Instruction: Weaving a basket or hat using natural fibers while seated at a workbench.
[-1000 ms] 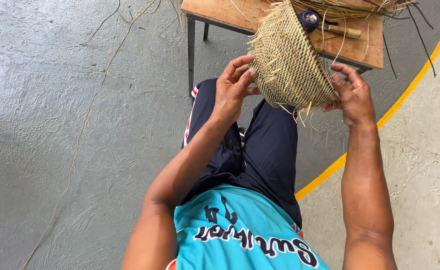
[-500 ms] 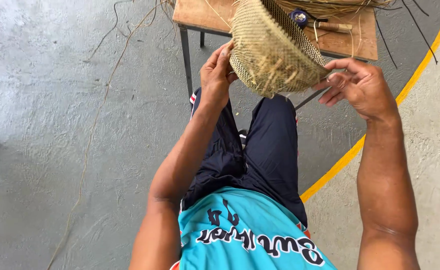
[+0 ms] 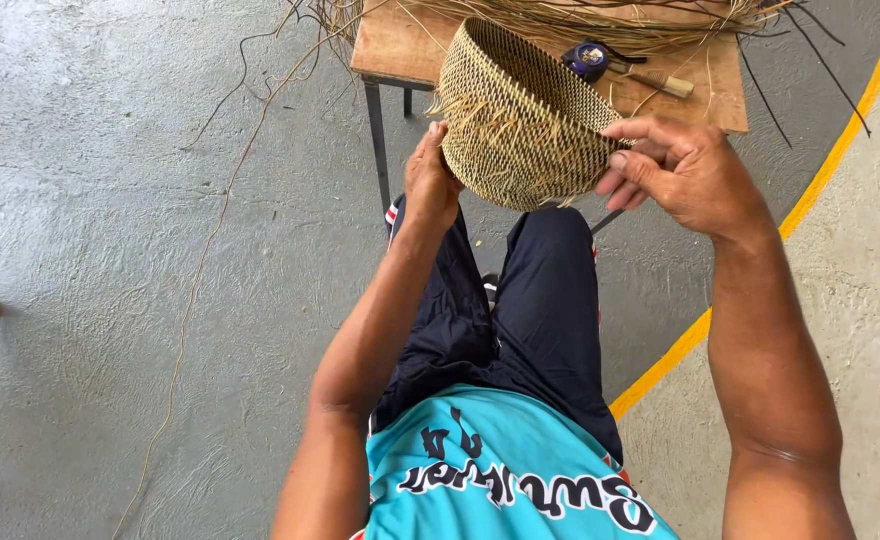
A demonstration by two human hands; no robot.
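Woven straw basket (image 3: 525,125) held between left hand (image 3: 430,180) and right hand's (image 3: 685,175) closed fingers.

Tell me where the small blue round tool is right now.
In the head view, the blue round tool lies on the wooden table, top centre, just beyond the woven basket and beside a wooden-handled tool, among loose straw.
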